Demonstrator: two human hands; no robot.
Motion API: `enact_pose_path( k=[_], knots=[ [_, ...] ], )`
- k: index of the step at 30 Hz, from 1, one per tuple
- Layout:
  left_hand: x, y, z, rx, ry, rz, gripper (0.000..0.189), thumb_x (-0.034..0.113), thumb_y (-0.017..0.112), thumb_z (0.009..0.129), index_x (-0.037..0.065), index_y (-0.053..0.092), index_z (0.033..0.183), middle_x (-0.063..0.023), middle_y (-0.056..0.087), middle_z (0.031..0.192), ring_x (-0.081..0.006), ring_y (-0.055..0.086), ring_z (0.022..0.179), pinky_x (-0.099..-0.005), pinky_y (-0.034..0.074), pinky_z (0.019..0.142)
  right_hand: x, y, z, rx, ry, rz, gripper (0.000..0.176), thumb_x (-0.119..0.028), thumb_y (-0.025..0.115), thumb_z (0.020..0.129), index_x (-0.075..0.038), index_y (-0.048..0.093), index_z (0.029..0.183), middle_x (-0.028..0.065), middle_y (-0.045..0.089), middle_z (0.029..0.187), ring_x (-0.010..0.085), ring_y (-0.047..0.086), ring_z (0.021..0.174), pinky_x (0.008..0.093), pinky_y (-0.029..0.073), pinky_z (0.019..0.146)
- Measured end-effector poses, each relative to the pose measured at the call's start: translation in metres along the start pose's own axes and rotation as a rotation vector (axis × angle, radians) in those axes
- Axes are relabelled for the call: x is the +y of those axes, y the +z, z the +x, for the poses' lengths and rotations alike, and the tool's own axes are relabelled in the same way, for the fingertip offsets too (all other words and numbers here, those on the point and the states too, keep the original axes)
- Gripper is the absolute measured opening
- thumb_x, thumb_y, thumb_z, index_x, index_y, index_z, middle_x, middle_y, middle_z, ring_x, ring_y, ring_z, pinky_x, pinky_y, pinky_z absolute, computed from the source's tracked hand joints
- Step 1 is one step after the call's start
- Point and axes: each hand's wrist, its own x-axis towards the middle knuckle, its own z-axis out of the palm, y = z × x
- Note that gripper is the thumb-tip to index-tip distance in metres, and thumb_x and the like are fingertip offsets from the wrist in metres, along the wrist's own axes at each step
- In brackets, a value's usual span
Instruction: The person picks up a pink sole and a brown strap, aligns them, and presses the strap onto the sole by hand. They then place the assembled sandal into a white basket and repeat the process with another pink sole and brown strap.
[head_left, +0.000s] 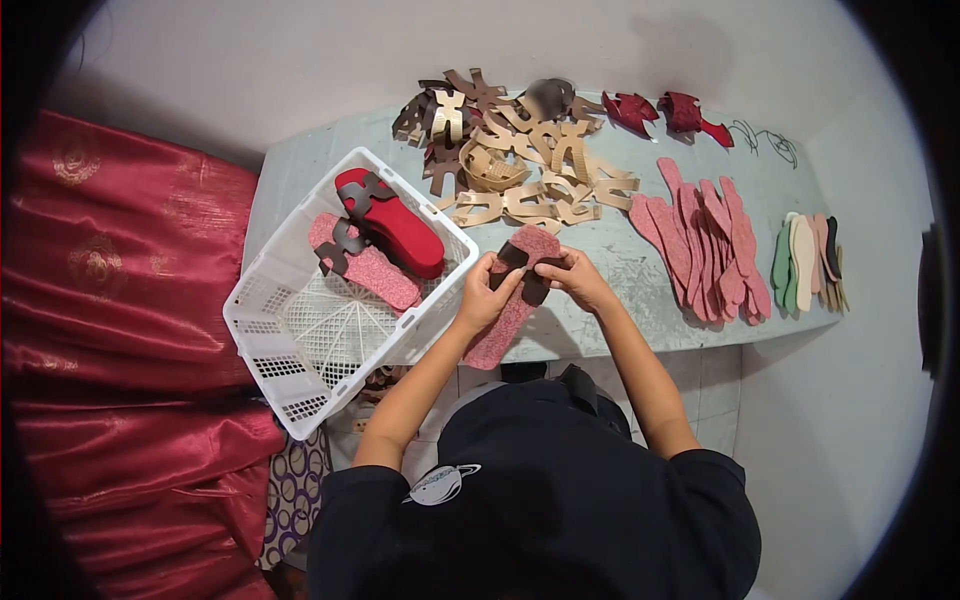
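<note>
Both hands hold a pink speckled insole (503, 322) with a dark brown strap (537, 288) across its upper part, over the table's front edge. My left hand (486, 290) grips its left side, thumb on the strap. My right hand (572, 278) pinches the strap at the right side. The fingers beneath the insole are hidden. Left of my hands stands a white plastic basket (375, 345). In it lie a red sole (407, 236) with a dark strap and a pink speckled insole (378, 283) with a dark strap.
Beige strap pieces (520, 170) are heaped at the back of the table (610, 338). Dark red straps (683, 112) lie behind pink insoles (690, 240). Green, cream and black insoles (803, 262) sit at the right end. A red curtain (140, 330) hangs at the left.
</note>
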Motion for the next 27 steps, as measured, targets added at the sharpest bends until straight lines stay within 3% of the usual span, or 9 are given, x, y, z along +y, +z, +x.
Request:
enact_pose_path(
  k=[4, 10, 17, 19, 22, 26, 27],
  knots=[
    [0.016, 0.000, -0.004, 0.150, 0.032, -0.196, 0.016, 0.006, 0.058, 0.081, 0.001, 0.050, 0.094, -0.0029, 0.056, 0.090, -0.0067, 0.052, 0.080, -0.0209, 0.043, 0.073, -0.013, 0.028, -0.002, 0.041, 0.032, 0.180, 0.036, -0.015, 0.065, 0.076, -0.007, 0.052, 0.109, -0.0002, 0.057, 0.097, 0.0079, 0.055, 0.083, 0.0247, 0.048, 0.072],
    [0.013, -0.002, -0.012, 0.310, 0.039, -0.298, 0.012, 0.006, 0.058, 0.081, 0.001, 0.050, 0.089, -0.0026, 0.057, 0.085, -0.0052, 0.052, 0.076, -0.0190, 0.043, 0.067, -0.011, 0.033, 0.004, -0.050, -0.010, 0.027, 0.039, -0.010, 0.064, 0.077, -0.004, 0.050, 0.112, 0.0022, 0.057, 0.100, 0.0094, 0.055, 0.086, 0.0254, 0.049, 0.072],
    [0.021, -0.013, -0.014, 0.350, -0.015, -0.258, 0.011, 0.006, 0.060, 0.080, 0.001, 0.052, 0.087, -0.0014, 0.057, 0.081, -0.0042, 0.052, 0.072, -0.0187, 0.043, 0.064, -0.016, 0.039, 0.013, -0.070, -0.036, -0.092, 0.037, -0.009, 0.062, 0.077, -0.003, 0.050, 0.112, 0.0020, 0.059, 0.096, 0.0082, 0.055, 0.084, 0.0236, 0.048, 0.070],
    [0.020, -0.023, -0.016, 0.301, -0.108, -0.249, 0.014, 0.006, 0.061, 0.079, 0.002, 0.052, 0.089, -0.0010, 0.057, 0.080, -0.0039, 0.052, 0.069, -0.0181, 0.043, 0.061, -0.016, 0.040, 0.017, -0.094, -0.033, -0.128, 0.038, -0.009, 0.062, 0.078, -0.003, 0.050, 0.113, 0.0019, 0.059, 0.096, 0.0082, 0.055, 0.083, 0.0236, 0.048, 0.071],
    [0.028, -0.035, -0.017, 0.270, -0.100, -0.241, 0.015, 0.005, 0.062, 0.078, 0.002, 0.052, 0.088, -0.0008, 0.057, 0.079, -0.0038, 0.052, 0.067, -0.0172, 0.042, 0.059, -0.016, 0.046, 0.024, -0.159, -0.049, -0.133, 0.037, -0.009, 0.061, 0.078, -0.004, 0.050, 0.113, 0.0016, 0.058, 0.096, 0.0081, 0.056, 0.082, 0.0242, 0.049, 0.070],
    [0.040, -0.051, -0.022, 0.294, -0.108, -0.229, 0.023, 0.001, 0.064, 0.075, 0.000, 0.052, 0.094, -0.0033, 0.059, 0.085, -0.0065, 0.056, 0.073, -0.0189, 0.045, 0.064, -0.019, 0.060, 0.038, -0.212, -0.020, -0.107, 0.034, -0.009, 0.060, 0.079, -0.004, 0.050, 0.111, 0.0015, 0.058, 0.096, 0.0083, 0.056, 0.079, 0.0248, 0.050, 0.067],
    [0.042, -0.053, -0.024, 0.324, -0.034, -0.216, 0.028, 0.000, 0.064, 0.074, -0.002, 0.051, 0.099, -0.0050, 0.059, 0.090, -0.0086, 0.057, 0.078, -0.0209, 0.047, 0.068, -0.019, 0.065, 0.041, -0.228, -0.007, -0.120, 0.034, -0.009, 0.060, 0.079, -0.004, 0.050, 0.111, 0.0015, 0.057, 0.096, 0.0084, 0.056, 0.079, 0.0249, 0.050, 0.066]
  ],
)
